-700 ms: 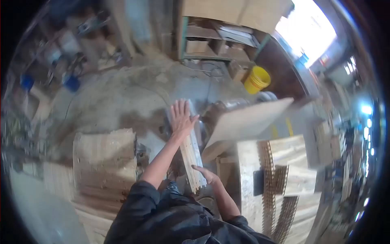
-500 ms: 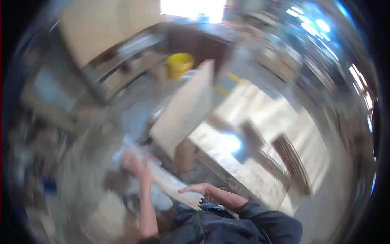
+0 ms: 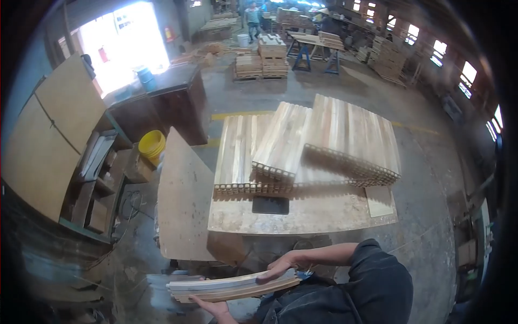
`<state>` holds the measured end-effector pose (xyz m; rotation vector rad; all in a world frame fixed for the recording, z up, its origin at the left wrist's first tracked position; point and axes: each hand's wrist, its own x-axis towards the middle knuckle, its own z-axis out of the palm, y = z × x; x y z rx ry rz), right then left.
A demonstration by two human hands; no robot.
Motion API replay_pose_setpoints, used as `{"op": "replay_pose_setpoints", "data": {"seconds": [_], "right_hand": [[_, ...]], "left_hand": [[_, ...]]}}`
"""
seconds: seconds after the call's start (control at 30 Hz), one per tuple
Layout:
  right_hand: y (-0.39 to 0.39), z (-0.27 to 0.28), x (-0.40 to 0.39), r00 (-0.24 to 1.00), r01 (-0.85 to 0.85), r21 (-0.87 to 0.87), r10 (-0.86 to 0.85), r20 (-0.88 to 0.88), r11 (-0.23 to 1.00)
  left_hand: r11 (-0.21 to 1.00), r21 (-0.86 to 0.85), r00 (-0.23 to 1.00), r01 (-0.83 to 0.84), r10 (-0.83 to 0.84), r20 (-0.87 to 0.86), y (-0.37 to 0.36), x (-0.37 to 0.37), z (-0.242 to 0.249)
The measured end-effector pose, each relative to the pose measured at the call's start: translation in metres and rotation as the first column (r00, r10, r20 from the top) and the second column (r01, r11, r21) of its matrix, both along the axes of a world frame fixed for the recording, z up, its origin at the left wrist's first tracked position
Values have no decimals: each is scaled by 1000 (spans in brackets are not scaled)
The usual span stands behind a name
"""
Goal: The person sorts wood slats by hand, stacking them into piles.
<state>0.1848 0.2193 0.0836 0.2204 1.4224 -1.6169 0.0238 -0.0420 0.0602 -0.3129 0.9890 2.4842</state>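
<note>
A short bundle of pale wooden strips (image 3: 232, 286) lies across the front of my body, close to level, in both of my hands. My left hand (image 3: 213, 306) grips it from below near its left end, with the thumb on the near side and fingertips showing at the far edge. Over the top, towards the right end, my right hand (image 3: 279, 268) is wrapped round the strips. Just beyond stands a wooden worktable (image 3: 302, 221) carrying stacks of grooved wooden strips (image 3: 350, 132). A dark flat rectangle (image 3: 271, 205) lies on its near part.
A tall plywood board (image 3: 183, 200) stands at the table's left side. Further left are a yellow bucket (image 3: 151, 144), shelves (image 3: 100, 178) and a dark cabinet (image 3: 162, 102). Pallets of wood (image 3: 261, 62), trestles (image 3: 318, 51) and a person (image 3: 252, 21) are at the back.
My view has swung round and steadied, bringing the worktable to the middle. The strips have gone from a steep slant to nearly level, still in both hands.
</note>
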Motion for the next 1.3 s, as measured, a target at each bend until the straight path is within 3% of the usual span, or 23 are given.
{"op": "replay_pose_setpoints", "data": {"seconds": [0.03, 0.13, 0.2, 0.27, 0.33, 0.43, 0.47, 0.53, 0.6, 0.73, 0.8, 0.87, 0.93, 1.13, 1.23, 1.3], "right_hand": [[7, 9, 17, 991, 112, -45, -108, 85, 993], [44, -9, 77, 973, 189, 220, -153, -170, 957], [69, -5, 120, 954, 256, 234, -206, -219, 938], [94, 3, 157, 928, 340, 229, -285, -240, 912], [121, 23, 193, 881, 449, 330, -349, -319, 831], [161, 24, 243, 783, 573, 473, -276, -558, 669], [173, 15, 261, 751, 614, 554, -201, -629, 562], [197, -13, 287, 711, 666, 630, -86, -697, 400], [216, -19, 298, 691, 681, 674, 51, -721, 285], [231, -35, 298, 666, 714, 679, 131, -734, 170], [239, -53, 298, 627, 743, 654, 192, -755, 146], [243, -71, 291, 594, 766, 632, 243, -767, 121], [242, -80, 291, 588, 773, 629, 279, -759, 85], [243, -61, 288, 666, 697, 698, 213, -715, 164], [237, -63, 306, 577, 814, 578, 198, -792, -62], [225, -94, 307, 367, 891, 423, -285, -886, -168]], "left_hand": [[998, 37, 999, 42, -43, 20, 8, -4, 3], [990, 91, 991, 107, -113, 66, 55, -8, 9], [992, 60, 989, 108, -113, 93, 107, 13, 57], [918, 249, 948, 308, -320, 6, 131, 16, 31], [921, 221, 943, 322, -333, 14, 172, 37, 35], [953, 34, 942, 302, -304, 145, 215, 71, 38], [916, 208, 907, 343, -381, 182, 222, 72, 20], [870, 258, 861, 420, -472, 192, 237, 84, 0], [871, 200, 834, 449, -489, 255, 249, 97, -3], [854, 38, 844, 518, -518, 141, 265, 108, -5], [864, -110, 871, 491, -490, 34, 266, 110, -7], [764, -493, 802, 415, -564, -199, 253, 109, -24], [748, -565, 834, 349, -523, -177, 248, 112, -46], [691, -643, 756, 330, -601, -258, 254, 120, -47], [711, -626, 752, 320, -593, -289, 255, 116, -49], [729, -609, 760, 313, -576, -300, 244, 112, -77]]}}
